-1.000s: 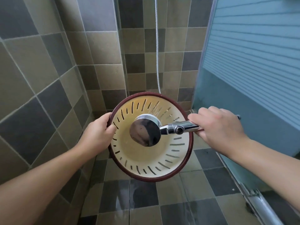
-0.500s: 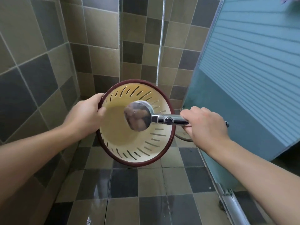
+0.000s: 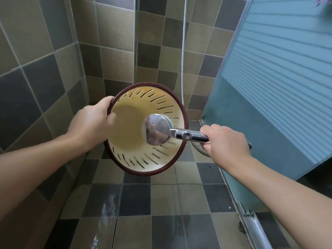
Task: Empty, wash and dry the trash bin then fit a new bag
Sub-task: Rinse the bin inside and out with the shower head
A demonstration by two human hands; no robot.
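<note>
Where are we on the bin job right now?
Emptying looks done: the cream slotted plastic bin with the dark red rim holds no rubbish. Washing is in hand: the left hand grips its rim, tilted over the wet tiled floor, while the right hand aims the chrome shower head inside. Drying and fitting a bag remain; neither cloth nor bag is visible.

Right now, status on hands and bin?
Left hand grips trash bin rim, mouth facing camera. Right hand holds shower head at the bin mouth. Nothing blocking.
</note>
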